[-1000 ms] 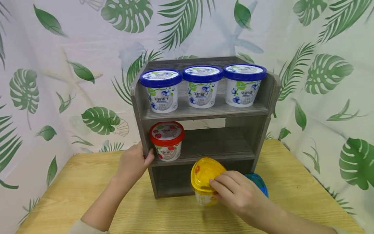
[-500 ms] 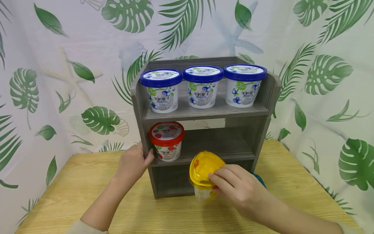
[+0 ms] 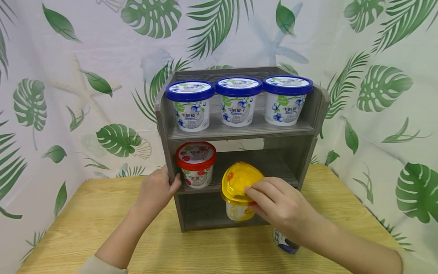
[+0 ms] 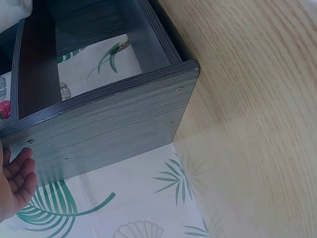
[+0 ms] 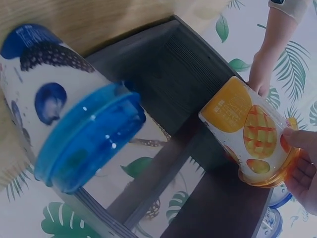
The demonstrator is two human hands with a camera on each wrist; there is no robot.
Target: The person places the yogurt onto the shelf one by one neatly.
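Note:
My right hand (image 3: 282, 203) grips a cup by its yellow lid, thumb and fingers at the rim. This yellow-lidded cup (image 3: 239, 213) is raised, tilted a little, in front of the lower opening of the grey shelf unit (image 3: 236, 131); mango pictures show on it in the right wrist view. My left hand (image 3: 158, 192) holds the unit's left side panel, thumb over the front edge; in the left wrist view its curled fingers (image 4: 22, 173) lie along the outside. Close by the thumb, a red-lidded strawberry cup (image 3: 196, 165) stands at the left of the middle shelf.
Three blue-lidded blueberry cups, the middle one (image 3: 237, 101) among them, stand along the top shelf. On the wooden table (image 3: 143, 247), a cup with a clear blue lid (image 5: 94, 139) stands by the unit's front right, mostly hidden behind my right hand in the head view.
My right hand has lifted the yellow-lidded cup from near the table to the height of the middle shelf's edge. The left hand has stayed on the side panel.

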